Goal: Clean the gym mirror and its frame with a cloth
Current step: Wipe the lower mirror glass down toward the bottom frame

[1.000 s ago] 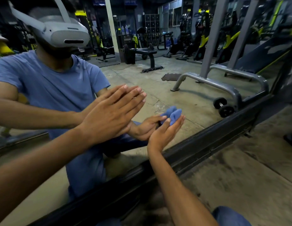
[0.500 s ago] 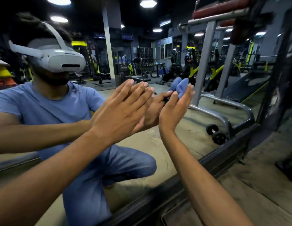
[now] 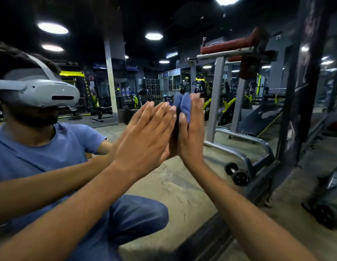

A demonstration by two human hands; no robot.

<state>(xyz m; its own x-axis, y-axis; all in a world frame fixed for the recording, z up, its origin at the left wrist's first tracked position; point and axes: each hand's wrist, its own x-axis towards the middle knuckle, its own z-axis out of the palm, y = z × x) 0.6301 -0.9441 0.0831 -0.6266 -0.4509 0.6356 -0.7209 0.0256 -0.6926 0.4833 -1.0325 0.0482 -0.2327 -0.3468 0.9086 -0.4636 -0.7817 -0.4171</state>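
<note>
The gym mirror [image 3: 182,187] fills most of the view, with its dark frame [image 3: 218,236] along the bottom and up the right side [image 3: 303,95]. My left hand [image 3: 143,142] lies flat on the glass, fingers together and straight, holding nothing. Just to its right, my right hand [image 3: 192,132] presses a blue cloth [image 3: 184,106] against the glass at about head height; the cloth bunches out above my fingers. Both hands meet their own reflections in the glass.
The mirror reflects me crouching, a grey steel bench frame [image 3: 241,146] with a red pad, a small dumbbell [image 3: 237,174] and gym machines behind. A concrete floor [image 3: 288,230] lies right of the frame, with dark equipment [image 3: 327,208] on it.
My right hand has swept the cloth up the glass from near the bottom frame to head height. My left hand stays flat on the mirror, and my view has tilted upward.
</note>
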